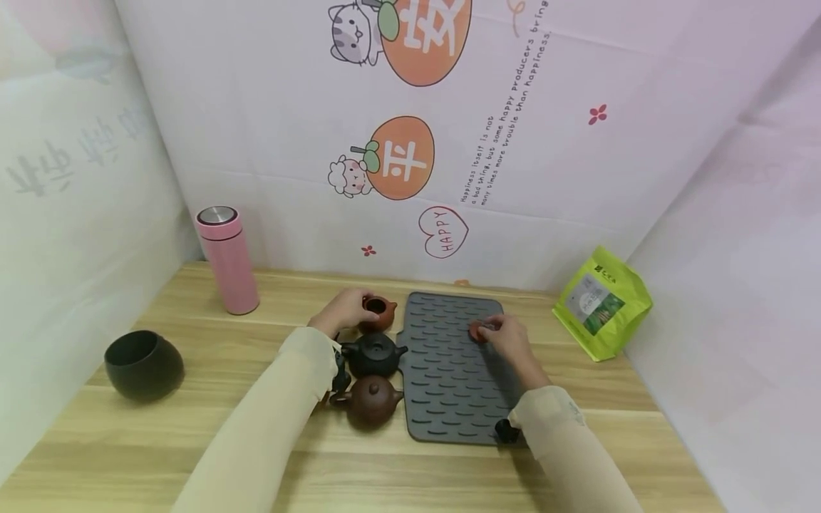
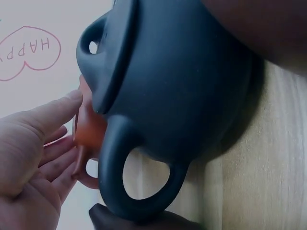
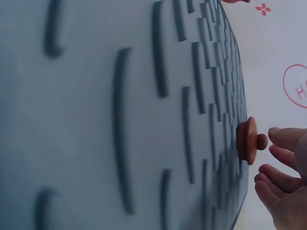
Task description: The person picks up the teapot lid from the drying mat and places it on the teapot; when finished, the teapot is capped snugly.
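Observation:
A small reddish-brown teapot (image 1: 379,314) without a lid stands at the back of a row of teapots. My left hand (image 1: 346,311) holds its left side, the thumb at the rim and the other fingers behind. In the left wrist view a dark teapot (image 2: 187,81) partly hides the held teapot (image 2: 91,122). A reddish-brown lid (image 1: 477,331) lies knob up on the grey ridged mat (image 1: 442,385). My right hand (image 1: 511,340) is over the lid; in the right wrist view its loosely bent fingers stand a little apart from the knob of the lid (image 3: 251,141).
A black teapot (image 1: 374,355) and a brown teapot (image 1: 372,402) stand along the mat's left edge. Farther left are a dark round bowl (image 1: 144,367) and a pink thermos (image 1: 231,267). A green bag (image 1: 603,303) leans at the right wall. Printed cloth walls enclose the wooden table (image 1: 218,356).

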The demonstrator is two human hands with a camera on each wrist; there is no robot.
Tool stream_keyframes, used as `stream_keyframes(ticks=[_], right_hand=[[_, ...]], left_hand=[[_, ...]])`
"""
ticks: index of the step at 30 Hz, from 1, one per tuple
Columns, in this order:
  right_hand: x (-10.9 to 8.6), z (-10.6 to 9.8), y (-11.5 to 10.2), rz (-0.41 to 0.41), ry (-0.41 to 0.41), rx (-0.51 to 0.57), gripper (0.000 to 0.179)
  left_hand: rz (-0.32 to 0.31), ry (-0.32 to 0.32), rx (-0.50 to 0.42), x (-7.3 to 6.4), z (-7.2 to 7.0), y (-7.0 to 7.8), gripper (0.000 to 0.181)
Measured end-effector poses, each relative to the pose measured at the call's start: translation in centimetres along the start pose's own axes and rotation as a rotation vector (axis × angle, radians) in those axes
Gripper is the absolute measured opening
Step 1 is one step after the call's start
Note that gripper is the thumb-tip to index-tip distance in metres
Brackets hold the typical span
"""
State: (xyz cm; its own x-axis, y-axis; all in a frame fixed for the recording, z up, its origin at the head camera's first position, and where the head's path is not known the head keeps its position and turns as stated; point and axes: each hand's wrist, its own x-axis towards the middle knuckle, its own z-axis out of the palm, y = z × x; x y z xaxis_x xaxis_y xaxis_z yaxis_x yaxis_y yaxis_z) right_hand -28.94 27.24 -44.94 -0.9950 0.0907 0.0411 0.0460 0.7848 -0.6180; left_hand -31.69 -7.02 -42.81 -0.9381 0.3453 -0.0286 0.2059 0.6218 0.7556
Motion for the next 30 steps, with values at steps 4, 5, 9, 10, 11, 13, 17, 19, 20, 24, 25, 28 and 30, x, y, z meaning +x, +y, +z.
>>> stream_keyframes(ticks=[4,5,9,10,11,13,17,19,20,24,25,28,30], right_hand=[[0.5,0.7,0.4,-0.006,0.005,-0.006,0.026],[0.6,0.8,0.5,-0.005,0.007,-0.007,0.025],[0.6,0.9,0.0,0.003,0.006,0.001,0.021],[0.6,0.9,-0.3,-0.001,0.003,0.001,0.021],[0.5,0.9,-0.7,-0.006,0.0,0.001,0.02],[0.4,1.0,-1.6,-0.017,-0.008,0.011,0.018],[0.5,1.5,-3.9,-0.048,-0.007,0.029,0.019],[0.6,1.9,-5.1,-0.062,0.002,0.033,0.02],[0.7,2.2,-5.7,-0.072,0.007,0.035,0.021],[1.0,3.5,-8.4,-0.108,0.014,0.064,0.021],[1.1,3.9,-9.0,-0.124,0.014,0.072,0.021],[1.3,5.0,-10.9,-0.167,0.001,0.105,0.018],[1.4,5.8,-12.0,-0.195,-0.015,0.12,0.017]], left_hand=[[-0.007,0.023,0.032,0.0,0.2,-0.2,0.04],[-0.003,0.029,0.042,0.1,0.3,-0.2,0.039],[0.0,0.045,0.04,0.1,0.5,-0.4,0.038],[-0.003,0.047,0.04,0.1,0.6,-0.4,0.039],[-0.007,0.049,0.041,0.1,0.6,-0.4,0.038],[-0.023,0.05,0.041,0.1,0.5,-0.5,0.043],[-0.045,0.056,0.043,0.2,0.4,-0.5,0.047],[-0.046,0.062,0.043,0.2,0.4,-0.5,0.046],[-0.043,0.064,0.043,0.2,0.4,-0.4,0.045],[-0.055,0.071,0.024,0.1,0.4,-0.4,0.046],[-0.06,0.072,0.018,0.1,0.5,-0.4,0.046],[-0.062,0.077,0.014,0.2,0.6,-0.6,0.047],[-0.062,0.079,0.014,0.2,0.6,-0.6,0.046]])
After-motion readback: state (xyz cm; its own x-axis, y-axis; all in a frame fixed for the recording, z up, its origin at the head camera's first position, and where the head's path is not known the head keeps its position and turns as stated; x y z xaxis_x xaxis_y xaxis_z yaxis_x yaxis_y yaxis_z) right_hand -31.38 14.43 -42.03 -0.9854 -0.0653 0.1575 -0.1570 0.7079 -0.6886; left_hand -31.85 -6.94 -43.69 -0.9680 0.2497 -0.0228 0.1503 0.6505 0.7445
